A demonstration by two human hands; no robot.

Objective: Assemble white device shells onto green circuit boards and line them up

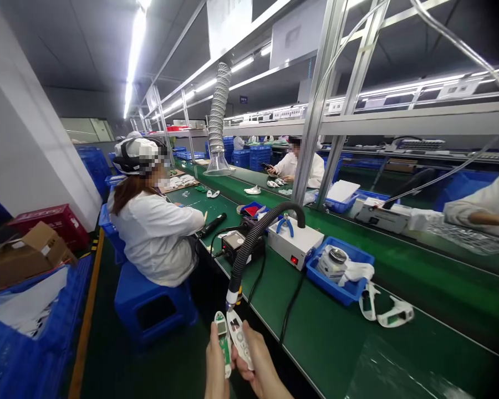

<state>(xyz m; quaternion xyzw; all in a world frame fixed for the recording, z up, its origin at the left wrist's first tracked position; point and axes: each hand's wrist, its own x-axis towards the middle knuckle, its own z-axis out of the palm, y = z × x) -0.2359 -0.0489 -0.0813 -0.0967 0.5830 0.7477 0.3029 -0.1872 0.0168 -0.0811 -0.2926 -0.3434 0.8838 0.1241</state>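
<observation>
Low in the head view, my left hand [215, 363] is closed round a white casing half with a green circuit board [224, 346] and a small screen. Beside it, my right hand [261, 360] grips a white front cover [240, 342] with round buttons and a dark window, like a remote control's. The two parts are held upright side by side, close together at the top. Just above them is the white nozzle [232, 297] of a black corrugated hose [249, 252]; whether it touches the parts I cannot tell.
On the green bench [274, 302] stand a white box [295, 244] feeding the hose, a black power unit [237, 245] and a blue tray [336, 277] with white parts. White casings [393, 313] and a clear bag [399, 368] lie right. A co-worker [153, 233] sits left on a blue stool [153, 302].
</observation>
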